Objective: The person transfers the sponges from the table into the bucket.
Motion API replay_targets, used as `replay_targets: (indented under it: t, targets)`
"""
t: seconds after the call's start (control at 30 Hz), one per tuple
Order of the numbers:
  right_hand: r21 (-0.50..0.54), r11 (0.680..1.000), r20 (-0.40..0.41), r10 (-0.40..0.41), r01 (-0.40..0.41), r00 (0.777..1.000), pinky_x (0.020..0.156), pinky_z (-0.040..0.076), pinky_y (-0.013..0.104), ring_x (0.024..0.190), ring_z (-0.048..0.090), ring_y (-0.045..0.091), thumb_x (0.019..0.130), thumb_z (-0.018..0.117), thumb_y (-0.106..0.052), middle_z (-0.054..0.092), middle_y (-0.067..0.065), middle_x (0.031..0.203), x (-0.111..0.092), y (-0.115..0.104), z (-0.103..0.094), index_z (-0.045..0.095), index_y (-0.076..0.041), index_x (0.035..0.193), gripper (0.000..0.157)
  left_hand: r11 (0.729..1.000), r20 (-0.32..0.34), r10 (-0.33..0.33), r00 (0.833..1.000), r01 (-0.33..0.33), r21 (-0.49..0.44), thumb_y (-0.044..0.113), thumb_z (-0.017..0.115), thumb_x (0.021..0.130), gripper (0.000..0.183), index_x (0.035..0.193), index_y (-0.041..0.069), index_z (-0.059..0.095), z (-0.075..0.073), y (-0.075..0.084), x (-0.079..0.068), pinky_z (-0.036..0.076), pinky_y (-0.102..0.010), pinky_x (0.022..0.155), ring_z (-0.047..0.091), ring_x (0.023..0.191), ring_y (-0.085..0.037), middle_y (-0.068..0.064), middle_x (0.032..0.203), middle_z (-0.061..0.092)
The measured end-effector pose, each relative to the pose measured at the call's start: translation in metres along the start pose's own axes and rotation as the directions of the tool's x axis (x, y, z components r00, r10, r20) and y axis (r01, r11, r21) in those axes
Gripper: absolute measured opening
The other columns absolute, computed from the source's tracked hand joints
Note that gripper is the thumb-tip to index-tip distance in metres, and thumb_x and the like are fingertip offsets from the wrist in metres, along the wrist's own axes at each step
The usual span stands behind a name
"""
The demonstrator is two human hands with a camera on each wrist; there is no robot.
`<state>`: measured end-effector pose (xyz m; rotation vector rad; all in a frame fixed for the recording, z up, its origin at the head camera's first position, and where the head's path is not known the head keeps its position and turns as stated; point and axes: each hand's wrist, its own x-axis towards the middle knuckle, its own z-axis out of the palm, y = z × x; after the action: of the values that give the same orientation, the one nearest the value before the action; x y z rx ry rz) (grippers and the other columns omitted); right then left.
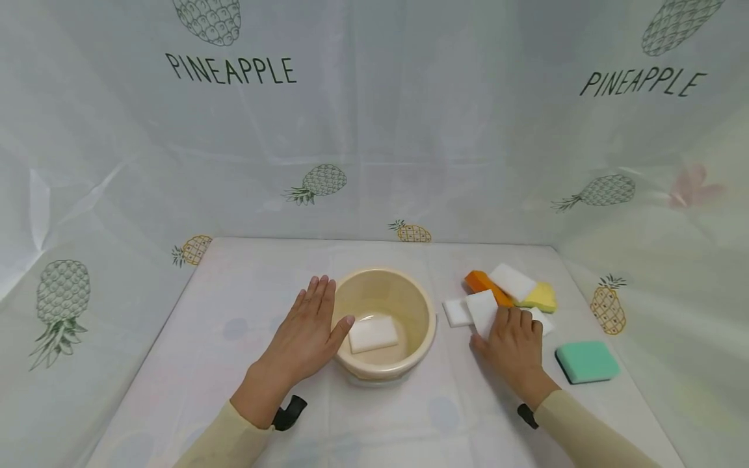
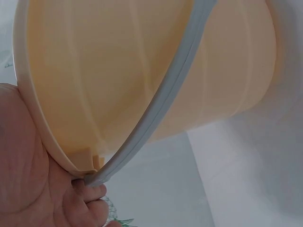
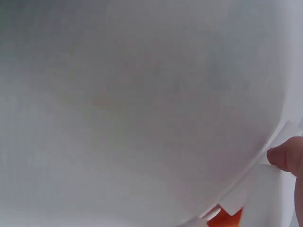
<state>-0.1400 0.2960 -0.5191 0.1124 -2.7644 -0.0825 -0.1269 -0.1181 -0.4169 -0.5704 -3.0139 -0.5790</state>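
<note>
A cream bucket [image 1: 383, 372] stands mid-table with one white sponge [image 1: 373, 334] lying inside. My left hand [image 1: 307, 331] rests against its left rim, fingers straight and side by side. In the left wrist view that hand [image 2: 42, 175] touches the rim beside the end of the grey handle [image 2: 156, 104]. To the right, my right hand [image 1: 515, 348] pinches a white sponge [image 1: 482, 311] between thumb and fingers. The right wrist view shows the thumb [image 3: 287, 155] on this white sponge [image 3: 265, 194]; the other fingers are out of sight there.
Around the right hand lie an orange sponge [image 1: 484, 283], a yellow sponge [image 1: 543, 298] and several white sponges, one [image 1: 512, 281] on top of the pile. A green sponge [image 1: 588, 361] with a dark underside sits nearer the right edge. Pineapple-printed sheeting [image 1: 374, 130] surrounds the table.
</note>
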Motion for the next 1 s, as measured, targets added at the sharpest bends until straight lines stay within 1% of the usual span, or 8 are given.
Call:
replay_targets:
  t: [0.13,0.23,0.37,0.47,0.53,0.6,0.73,1.0]
  targets:
    - [0.025,0.995,-0.011,-0.098,0.098,0.995,0.075,0.042,0.052,0.094,0.048,0.044,0.081,0.085,-0.038,0.054,0.027,0.105,0.005,0.006,-0.001,0.049,0.01,0.127,0.075,1.0,0.002,-0.003,1.0,0.003,0.001,0.055,0.038,0.112,0.082,0.166,-0.003,0.018,-0.001,0.0,0.0,0.014,-0.055,0.132,0.01,0.164,-0.035,-0.022,0.174,0.018]
    - [0.059,0.986,-0.049,-0.15,0.153,0.987,0.075,0.042,0.052,0.094,0.049,0.045,0.077,0.086,-0.03,0.055,0.028,0.107,0.008,0.011,-0.002,0.048,0.01,0.13,0.076,1.0,0.007,-0.008,1.0,0.008,0.002,0.055,0.038,0.112,0.082,0.167,-0.003,0.018,-0.002,0.001,-0.001,0.014,-0.055,0.132,0.009,0.164,-0.035,-0.021,0.175,0.016]
    - [0.107,0.982,-0.054,-0.15,0.155,0.987,0.077,0.041,0.052,0.097,0.048,0.047,0.076,0.086,-0.029,0.056,0.03,0.11,0.01,0.018,-0.005,0.049,0.008,0.124,0.071,1.0,0.013,-0.01,1.0,0.01,-0.001,0.055,0.038,0.112,0.082,0.167,-0.002,0.017,-0.002,0.001,-0.001,0.013,-0.054,0.133,0.008,0.164,-0.035,-0.02,0.175,0.016]
    - [0.129,0.982,-0.026,-0.134,0.136,0.991,0.078,0.038,0.053,0.103,0.047,0.048,0.079,0.083,-0.031,0.056,0.029,0.117,0.011,0.023,-0.006,0.051,0.0,0.129,0.067,1.0,0.017,-0.011,1.0,0.011,-0.002,0.056,0.038,0.112,0.082,0.167,-0.002,0.017,-0.002,0.001,0.0,0.012,-0.054,0.133,0.008,0.165,-0.034,-0.02,0.175,0.015]
    - [0.139,0.979,-0.032,-0.143,0.146,0.989,0.078,0.038,0.053,0.104,0.047,0.048,0.079,0.081,-0.031,0.057,0.028,0.119,0.012,0.027,-0.006,0.053,-0.003,0.133,0.067,1.0,0.02,-0.015,1.0,0.015,-0.002,0.056,0.037,0.112,0.082,0.167,-0.002,0.017,-0.002,0.002,0.0,0.012,-0.054,0.133,0.007,0.165,-0.034,-0.02,0.175,0.015]
    - [0.142,0.973,-0.075,-0.174,0.183,0.982,0.076,0.04,0.054,0.102,0.05,0.049,0.077,0.081,-0.03,0.059,0.029,0.117,0.014,0.031,-0.006,0.054,0.001,0.134,0.07,1.0,0.019,-0.013,1.0,0.013,0.0,0.056,0.037,0.112,0.082,0.167,-0.002,0.017,-0.002,0.002,0.0,0.013,-0.054,0.133,0.008,0.165,-0.034,-0.02,0.175,0.015]
    - [0.133,0.951,-0.154,-0.258,0.278,0.954,0.073,0.043,0.052,0.096,0.053,0.047,0.073,0.081,-0.032,0.059,0.028,0.108,0.021,0.037,-0.009,0.053,0.013,0.125,0.074,1.0,0.018,-0.01,1.0,0.01,0.012,0.055,0.037,0.112,0.082,0.167,-0.003,0.017,-0.003,0.002,0.0,0.013,-0.054,0.133,0.01,0.164,-0.035,-0.02,0.175,0.015]
    - [0.122,0.911,-0.133,-0.379,0.394,0.916,0.077,0.042,0.05,0.096,0.052,0.043,0.078,0.069,-0.04,0.059,0.025,0.108,0.041,0.038,-0.028,0.052,0.008,0.115,0.063,0.996,-0.002,0.0,1.0,0.0,0.086,0.056,0.038,0.112,0.083,0.165,-0.005,0.021,-0.005,0.003,0.002,0.013,-0.055,0.132,0.013,0.164,-0.037,-0.023,0.173,0.018]
